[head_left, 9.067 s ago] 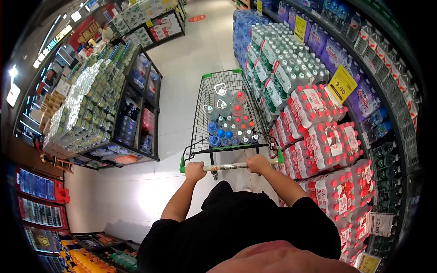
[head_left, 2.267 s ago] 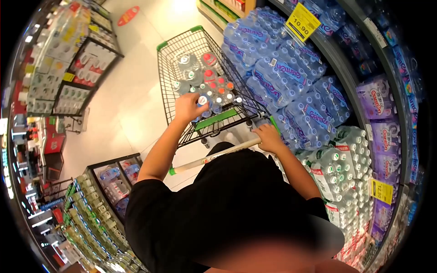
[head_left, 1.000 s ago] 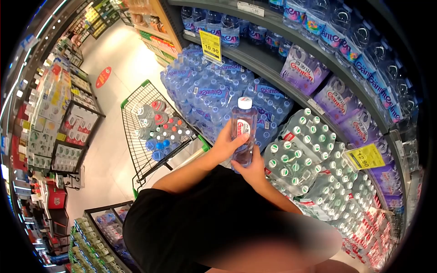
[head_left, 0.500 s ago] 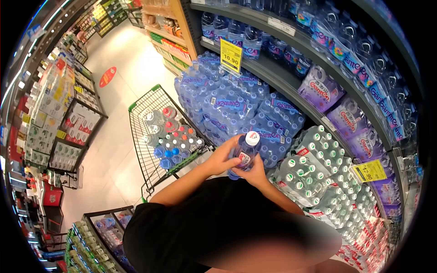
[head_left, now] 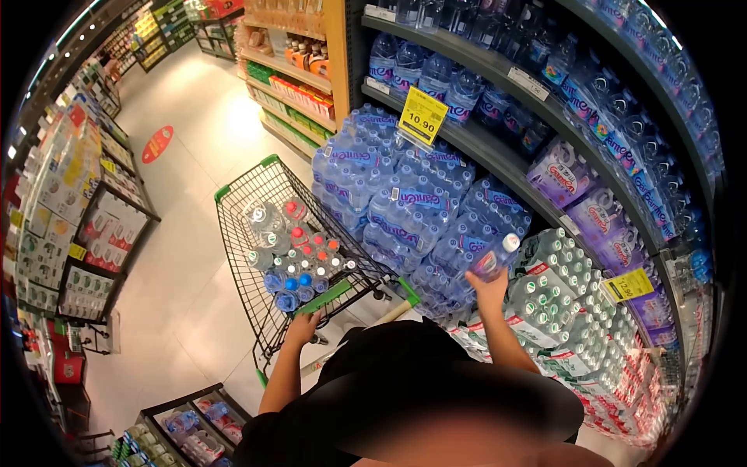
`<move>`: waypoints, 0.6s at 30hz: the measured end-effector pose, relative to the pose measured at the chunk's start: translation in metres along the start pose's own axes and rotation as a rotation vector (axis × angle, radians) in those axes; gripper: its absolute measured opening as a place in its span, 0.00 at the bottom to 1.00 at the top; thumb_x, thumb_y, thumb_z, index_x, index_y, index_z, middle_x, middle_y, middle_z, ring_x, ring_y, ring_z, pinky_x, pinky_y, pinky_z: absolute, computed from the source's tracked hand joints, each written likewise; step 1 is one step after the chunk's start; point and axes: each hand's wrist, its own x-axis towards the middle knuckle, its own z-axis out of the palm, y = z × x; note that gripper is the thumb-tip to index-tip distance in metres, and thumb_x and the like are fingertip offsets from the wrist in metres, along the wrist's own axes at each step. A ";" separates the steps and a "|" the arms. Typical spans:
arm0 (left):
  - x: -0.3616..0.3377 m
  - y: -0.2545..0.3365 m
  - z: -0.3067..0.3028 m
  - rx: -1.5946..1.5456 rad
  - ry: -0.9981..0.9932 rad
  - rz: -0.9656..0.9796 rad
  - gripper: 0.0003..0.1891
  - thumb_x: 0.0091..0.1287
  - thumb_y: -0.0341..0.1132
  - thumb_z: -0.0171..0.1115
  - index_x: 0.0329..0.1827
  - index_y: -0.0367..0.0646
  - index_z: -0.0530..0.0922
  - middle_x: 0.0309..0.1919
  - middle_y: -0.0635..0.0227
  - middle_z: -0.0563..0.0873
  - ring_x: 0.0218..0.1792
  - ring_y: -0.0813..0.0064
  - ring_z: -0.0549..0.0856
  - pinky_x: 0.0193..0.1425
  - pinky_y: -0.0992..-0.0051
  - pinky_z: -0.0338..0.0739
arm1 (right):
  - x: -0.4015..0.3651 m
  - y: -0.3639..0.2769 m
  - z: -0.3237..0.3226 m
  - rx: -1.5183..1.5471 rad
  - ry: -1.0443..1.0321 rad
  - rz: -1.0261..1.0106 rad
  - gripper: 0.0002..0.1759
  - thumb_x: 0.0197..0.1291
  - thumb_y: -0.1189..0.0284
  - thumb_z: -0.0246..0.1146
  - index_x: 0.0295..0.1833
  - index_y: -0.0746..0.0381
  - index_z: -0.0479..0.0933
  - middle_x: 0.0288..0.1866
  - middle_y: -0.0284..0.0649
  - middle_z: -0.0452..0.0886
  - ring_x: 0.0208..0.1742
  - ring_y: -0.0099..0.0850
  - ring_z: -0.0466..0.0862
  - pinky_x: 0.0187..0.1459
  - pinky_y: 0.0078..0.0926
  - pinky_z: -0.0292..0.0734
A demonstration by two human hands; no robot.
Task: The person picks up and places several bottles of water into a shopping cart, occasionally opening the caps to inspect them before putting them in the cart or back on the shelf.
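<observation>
A clear bottle with a white cap [head_left: 492, 257] is in my right hand [head_left: 488, 286], tilted, in front of the shrink-wrapped blue water packs [head_left: 420, 204]. My left hand [head_left: 305, 325] rests at the green handle [head_left: 323, 298] of the shopping cart, its fingers closed around the bar. Inside the wire cart [head_left: 243, 268] stand several bottles with red, white and blue caps, grouped near the handle side.
Packs of green-and-white-capped bottles [head_left: 545, 292] are stacked at the right, below grey shelves [head_left: 459, 128] of water. Yellow price signs [head_left: 422, 116] hang there. A wooden shelf [head_left: 336, 66] stands ahead, product displays [head_left: 105, 245] at the left, and a low rack [head_left: 187, 416] at lower left.
My left hand has let go of the bottle and moved left onto the cart handle. My right hand has carried the bottle to the right. The view has shifted.
</observation>
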 end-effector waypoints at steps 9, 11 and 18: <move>0.009 -0.056 -0.020 0.136 0.115 0.007 0.24 0.76 0.52 0.39 0.58 0.49 0.79 0.52 0.57 0.82 0.53 0.53 0.82 0.54 0.57 0.77 | 0.106 -0.117 0.035 -0.014 0.041 -0.247 0.32 0.46 0.81 0.77 0.58 0.64 0.71 0.52 0.40 0.82 0.52 0.31 0.82 0.57 0.30 0.77; 0.012 -0.063 -0.023 0.115 0.157 -0.024 0.25 0.75 0.55 0.41 0.55 0.48 0.82 0.52 0.59 0.84 0.53 0.53 0.82 0.54 0.57 0.77 | 0.128 -0.142 0.041 -0.003 0.035 -0.268 0.31 0.47 0.79 0.78 0.57 0.64 0.72 0.52 0.40 0.82 0.52 0.31 0.82 0.56 0.30 0.77; 0.013 -0.068 -0.030 0.030 0.349 -0.152 0.18 0.74 0.49 0.48 0.54 0.51 0.81 0.43 0.60 0.89 0.46 0.56 0.87 0.50 0.59 0.78 | 0.188 -0.213 0.067 0.124 -0.068 -0.317 0.27 0.50 0.77 0.76 0.55 0.65 0.72 0.48 0.39 0.84 0.49 0.29 0.84 0.49 0.26 0.79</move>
